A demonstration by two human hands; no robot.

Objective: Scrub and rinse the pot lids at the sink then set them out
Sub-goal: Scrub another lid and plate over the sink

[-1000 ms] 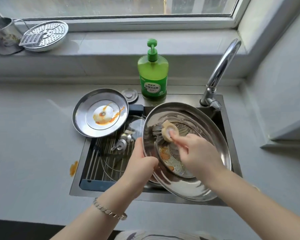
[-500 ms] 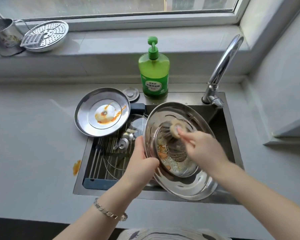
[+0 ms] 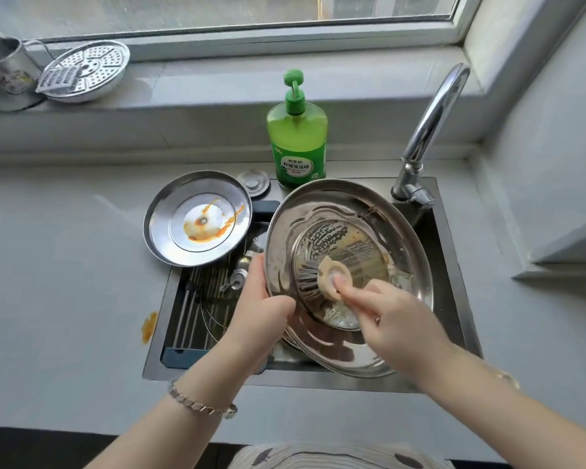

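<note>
Your left hand (image 3: 261, 309) grips the big steel lid (image 3: 352, 211) at its left rim, thumb curled over the inner edge and fingers hidden behind it, and holds the lid tilted over the sink (image 3: 318, 380) with its hollow side facing you. Your right hand (image 3: 389, 319) is closed round the brush (image 3: 332, 277), and the bristles press into the lid's recessed centre, where suds and brownish residue show. The lid looks like thin pressed steel, so it is probably stiff and fairly light, but it is wide and likely slick with soap. Held at one point on the rim, it may pivot under the brush, so take the rim deep into your palm and scrub toward the holding hand rather than away from it. The rolled edge is your safest hold, since the polished face gives your fingers nothing to grip. A second lid (image 3: 197, 218), smeared with orange sauce, rests hollow side up across the sink's rear left corner and the table (image 3: 65, 265). What looks like a glass lid (image 3: 217, 299) lies on the rack down in the sink, and that one would be heavier and could break.
</note>
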